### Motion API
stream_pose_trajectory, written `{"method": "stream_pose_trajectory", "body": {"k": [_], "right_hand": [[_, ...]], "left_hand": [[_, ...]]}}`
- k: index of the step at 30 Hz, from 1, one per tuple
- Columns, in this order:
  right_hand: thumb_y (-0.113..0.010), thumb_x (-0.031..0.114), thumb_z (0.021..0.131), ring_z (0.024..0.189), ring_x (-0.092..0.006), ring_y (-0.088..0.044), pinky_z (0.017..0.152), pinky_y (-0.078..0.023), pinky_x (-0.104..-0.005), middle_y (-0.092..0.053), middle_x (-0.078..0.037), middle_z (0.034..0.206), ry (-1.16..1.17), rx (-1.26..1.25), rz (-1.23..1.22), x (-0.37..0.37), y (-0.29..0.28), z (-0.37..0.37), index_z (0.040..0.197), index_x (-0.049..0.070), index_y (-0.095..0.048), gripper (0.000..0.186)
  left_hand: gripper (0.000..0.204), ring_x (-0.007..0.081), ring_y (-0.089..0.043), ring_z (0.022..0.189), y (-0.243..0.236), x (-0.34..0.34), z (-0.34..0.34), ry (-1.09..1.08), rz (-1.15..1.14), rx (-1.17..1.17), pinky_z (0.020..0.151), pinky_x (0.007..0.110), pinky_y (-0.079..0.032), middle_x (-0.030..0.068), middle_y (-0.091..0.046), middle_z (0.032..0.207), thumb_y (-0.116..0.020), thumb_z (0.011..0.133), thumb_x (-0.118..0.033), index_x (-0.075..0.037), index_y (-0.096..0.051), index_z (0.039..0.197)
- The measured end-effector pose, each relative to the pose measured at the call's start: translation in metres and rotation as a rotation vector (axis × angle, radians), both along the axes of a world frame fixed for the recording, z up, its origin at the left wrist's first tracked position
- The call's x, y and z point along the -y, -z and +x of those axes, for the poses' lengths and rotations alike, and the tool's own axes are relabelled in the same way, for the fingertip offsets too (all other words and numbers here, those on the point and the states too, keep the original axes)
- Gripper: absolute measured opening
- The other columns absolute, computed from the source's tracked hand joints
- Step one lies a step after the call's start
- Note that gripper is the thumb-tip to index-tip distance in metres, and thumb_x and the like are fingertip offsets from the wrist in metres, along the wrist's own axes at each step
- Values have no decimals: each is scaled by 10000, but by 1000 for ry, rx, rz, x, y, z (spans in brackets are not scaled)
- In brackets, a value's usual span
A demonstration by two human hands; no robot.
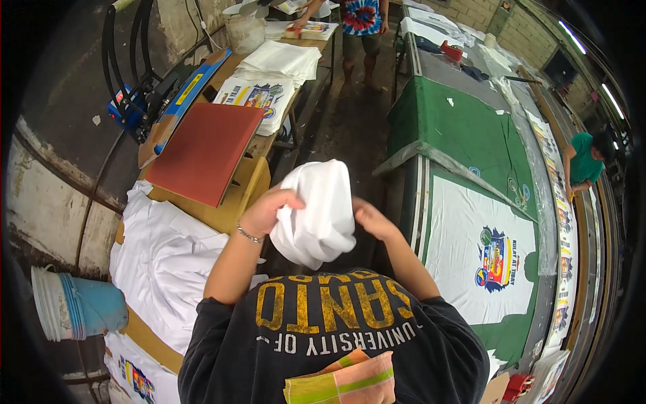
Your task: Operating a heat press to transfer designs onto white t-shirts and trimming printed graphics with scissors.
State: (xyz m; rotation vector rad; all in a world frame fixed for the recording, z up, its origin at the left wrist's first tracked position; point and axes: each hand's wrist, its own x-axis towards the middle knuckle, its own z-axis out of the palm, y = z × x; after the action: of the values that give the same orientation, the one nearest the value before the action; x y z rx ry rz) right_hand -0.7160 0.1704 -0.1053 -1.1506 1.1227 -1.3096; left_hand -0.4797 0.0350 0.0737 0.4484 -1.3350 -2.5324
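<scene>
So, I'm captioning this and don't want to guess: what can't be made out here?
All in the head view:
Left hand: some fingers, behind the white cloth.
Co-worker in tie-dye shirt: head, cut off by the top edge.
Printed shirt, lower left: its rest, cut off by the lower edge.
Green-shirted co-worker: fingers, too small.

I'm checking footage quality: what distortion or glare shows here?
Head view: the table's long edges bow toward the dark, rounded rim. Head view: tube lights glare white at upper right; the white cloth is bright, its folds readable.
</scene>
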Motion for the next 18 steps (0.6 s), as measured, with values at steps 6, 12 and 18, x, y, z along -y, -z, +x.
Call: {"method": "stream_pose_trajectory", "body": {"k": [6, 12, 18], "right_hand": [[-617, 182, 888, 1054, -118, -523, 952, -388, -272, -596, -39, 1132, -127, 147, 234, -6, -41, 6, 1211, 25, -532, 369], [-417, 420, 965, 910, -212, -628, 766, -524, -410, -617, -147, 1028, 115, 1042, -353, 35, -94, -60, 989, 47, -563, 401], [-365, 799, 762, 1141, -285, -534, 987, -413, -401, -541, -150, 1263, 173, 1267, 473, 52, 32, -68, 1291, 9, -475, 957]], "left_hand": [[700, 186, -499, 1155, 13, 47, 19, -53, -338, 34, 1009, 301, -357, 107, -525, 1260, -553, 616, 15, 52, -420, 1302], [600, 188, -539, 1085, 29, 103, 27, -385, -320, 53, 944, 309, -419, 99, -560, 1188, -515, 666, 51, 38, -457, 1264], [638, 236, -550, 1097, 66, 151, 6, -524, -197, 87, 957, 341, -430, 134, -544, 1216, -471, 663, 40, 59, -403, 1298]]}}
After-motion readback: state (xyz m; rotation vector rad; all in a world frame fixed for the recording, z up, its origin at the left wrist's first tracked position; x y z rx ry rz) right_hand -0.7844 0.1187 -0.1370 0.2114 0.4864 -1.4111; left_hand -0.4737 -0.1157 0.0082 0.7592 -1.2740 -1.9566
